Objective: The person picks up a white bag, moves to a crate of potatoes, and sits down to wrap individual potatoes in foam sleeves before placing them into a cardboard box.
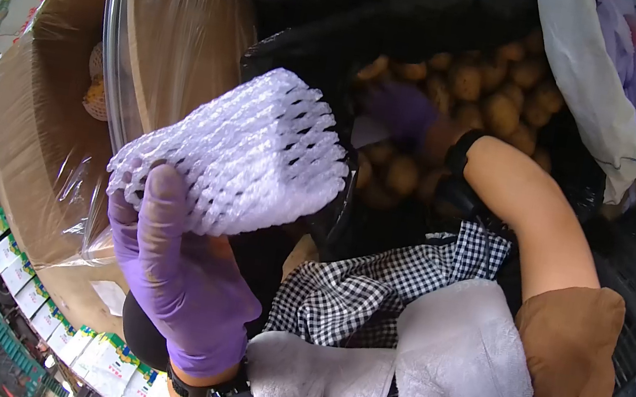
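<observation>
My left hand [183,289], in a purple glove smudged on the thumb, grips a white foam net sleeve [245,158] by its lower left end. The sleeve is held up with its wider end tilted to the upper right. My right hand [400,113], also gloved in purple, reaches into a black plastic bag [307,55] among round yellow-brown fruits [465,81]. Its fingers are dark and blurred, so I cannot tell whether they hold a fruit. A pale flat piece [368,132] shows just below those fingers.
At left stands a large cardboard box [39,121] lined with clear plastic, with a net-wrapped fruit [96,93] inside. A white sack [610,87] holding purple material is at upper right. Printed cartons [49,318] line the left edge. A checked cloth [352,295] and grey towel [477,348] cover my lap.
</observation>
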Demonstrator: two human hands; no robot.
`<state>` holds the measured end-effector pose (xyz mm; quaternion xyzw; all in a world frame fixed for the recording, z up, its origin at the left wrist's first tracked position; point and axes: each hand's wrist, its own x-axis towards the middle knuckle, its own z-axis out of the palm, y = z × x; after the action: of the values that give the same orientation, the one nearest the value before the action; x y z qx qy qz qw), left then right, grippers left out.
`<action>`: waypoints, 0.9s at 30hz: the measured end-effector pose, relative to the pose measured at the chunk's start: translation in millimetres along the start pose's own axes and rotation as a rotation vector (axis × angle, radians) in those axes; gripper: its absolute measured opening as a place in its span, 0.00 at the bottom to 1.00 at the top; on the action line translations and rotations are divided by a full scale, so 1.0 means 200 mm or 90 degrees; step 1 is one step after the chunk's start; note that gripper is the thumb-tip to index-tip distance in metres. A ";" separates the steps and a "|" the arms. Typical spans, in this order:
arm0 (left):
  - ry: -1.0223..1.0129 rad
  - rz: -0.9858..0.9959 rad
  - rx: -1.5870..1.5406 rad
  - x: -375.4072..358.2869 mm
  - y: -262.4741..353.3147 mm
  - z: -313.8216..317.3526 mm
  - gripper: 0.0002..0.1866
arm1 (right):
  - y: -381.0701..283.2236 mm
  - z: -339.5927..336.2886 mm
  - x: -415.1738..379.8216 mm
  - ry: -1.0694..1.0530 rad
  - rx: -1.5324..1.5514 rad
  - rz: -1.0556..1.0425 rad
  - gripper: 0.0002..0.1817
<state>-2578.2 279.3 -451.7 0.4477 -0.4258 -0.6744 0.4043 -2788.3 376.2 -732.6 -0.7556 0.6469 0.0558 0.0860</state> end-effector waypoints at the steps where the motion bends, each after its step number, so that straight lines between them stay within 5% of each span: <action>1: -0.009 0.007 0.004 0.00 0.00 0.00 0.16 | 0.01 0.00 0.02 -0.035 0.045 0.019 0.16; 4: -0.028 0.027 0.000 0.00 0.00 -0.02 0.17 | 0.06 0.02 0.03 0.031 -0.172 -0.143 0.16; 7: -0.028 0.012 0.004 0.00 0.01 -0.04 0.17 | 0.06 -0.04 0.03 -0.058 0.000 -0.104 0.24; 16: 0.025 -0.026 -0.027 0.00 0.02 -0.03 0.17 | 0.04 -0.04 -0.07 -0.092 0.012 -0.025 0.25; 19: 0.066 -0.060 -0.004 0.01 -0.02 -0.03 0.19 | -0.02 -0.06 -0.07 -0.006 0.067 0.084 0.26; 22: -0.008 -0.012 0.142 0.04 -0.07 -0.06 0.19 | 0.05 -0.13 -0.09 0.060 0.222 0.069 0.29; 24: -0.048 0.053 0.252 0.05 -0.11 -0.08 0.15 | 0.12 -0.43 -0.11 -0.033 0.414 0.147 0.32; 26: -0.096 0.083 0.316 0.07 -0.16 -0.13 0.16 | 0.20 -0.64 -0.20 0.012 0.704 0.166 0.35; 27: -0.144 -0.024 0.110 0.08 -0.15 -0.08 0.18 | 0.22 -0.79 -0.23 0.070 0.664 0.164 0.33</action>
<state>-2572.3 270.4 -486.9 0.4099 -0.5167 -0.6886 0.3012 -2843.2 381.6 -571.6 -0.5290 0.6800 -0.3023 0.4079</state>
